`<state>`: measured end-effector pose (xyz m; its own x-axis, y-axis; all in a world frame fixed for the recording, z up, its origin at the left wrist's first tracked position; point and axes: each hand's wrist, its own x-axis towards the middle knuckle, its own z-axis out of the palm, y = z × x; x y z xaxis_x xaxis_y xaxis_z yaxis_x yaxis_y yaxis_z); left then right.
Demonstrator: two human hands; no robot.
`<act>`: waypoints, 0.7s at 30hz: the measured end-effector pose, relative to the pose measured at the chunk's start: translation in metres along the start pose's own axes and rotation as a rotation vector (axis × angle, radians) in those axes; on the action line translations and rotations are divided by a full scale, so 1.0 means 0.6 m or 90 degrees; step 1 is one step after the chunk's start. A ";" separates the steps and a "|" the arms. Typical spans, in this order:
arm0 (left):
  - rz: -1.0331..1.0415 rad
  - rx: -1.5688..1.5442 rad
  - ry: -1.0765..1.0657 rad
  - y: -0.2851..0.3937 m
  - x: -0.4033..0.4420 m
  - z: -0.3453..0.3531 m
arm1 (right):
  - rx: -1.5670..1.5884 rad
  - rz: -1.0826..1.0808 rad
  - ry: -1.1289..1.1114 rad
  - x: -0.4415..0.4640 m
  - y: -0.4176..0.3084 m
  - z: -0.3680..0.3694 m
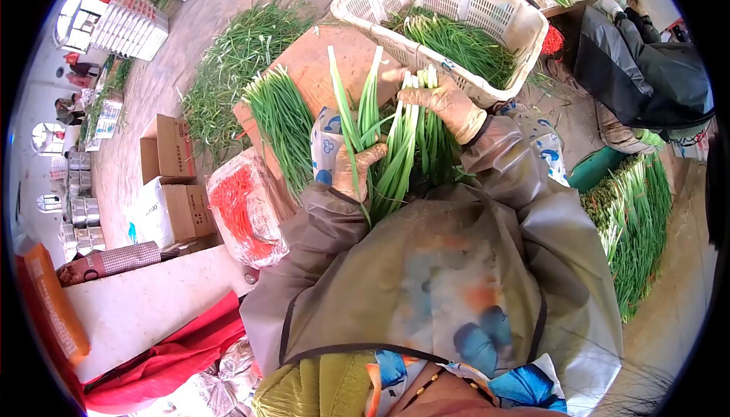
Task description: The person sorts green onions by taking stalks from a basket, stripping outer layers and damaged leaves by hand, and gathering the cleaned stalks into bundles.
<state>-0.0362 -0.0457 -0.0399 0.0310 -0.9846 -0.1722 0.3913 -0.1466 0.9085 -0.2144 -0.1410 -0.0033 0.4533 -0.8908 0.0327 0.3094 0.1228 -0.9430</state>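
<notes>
In front of my chest, my gloved right hand (449,105) grips the upper part of a bunch of green chives (397,162) with pale cut ends. Lower and to the left, my gloved left hand (357,170) is closed around a few separate chive stalks (368,101) that stand upright. The lower leaves of both hang toward my lap. A pile of chives (280,117) lies left of my hands, on a worn brown board (327,60).
Beyond the board stands a white plastic crate (426,48) with chive bundles inside. Loose greens (243,67) cover the floor at left, near cardboard boxes (169,151) and a bag of red ties (243,204). More chives (639,234) are stacked at right, below another person (646,67).
</notes>
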 end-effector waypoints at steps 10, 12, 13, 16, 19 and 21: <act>-0.027 -0.025 -0.035 0.043 -0.005 -0.016 | -0.694 -0.025 0.425 0.034 -0.051 -0.136; -0.006 0.026 -0.113 0.048 -0.007 -0.019 | -0.873 0.009 0.499 0.035 -0.076 -0.137; -0.005 0.026 -0.116 0.048 -0.013 -0.019 | -0.873 0.008 0.502 0.037 -0.065 -0.148; -0.092 -0.019 -0.115 0.034 -0.024 -0.016 | -0.199 -0.020 0.114 0.038 -0.035 -0.136; -0.144 0.036 -0.126 0.019 -0.021 0.000 | -0.178 0.015 -0.007 0.028 -0.015 -0.042; -0.189 0.021 -0.137 0.016 -0.017 0.005 | -0.071 -0.034 -0.008 0.026 -0.005 -0.023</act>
<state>-0.0354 -0.0373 -0.0282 -0.2752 -0.8957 -0.3493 0.3236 -0.4285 0.8436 -0.2195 -0.1614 -0.0045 0.4497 -0.8889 0.0876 0.2390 0.0252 -0.9707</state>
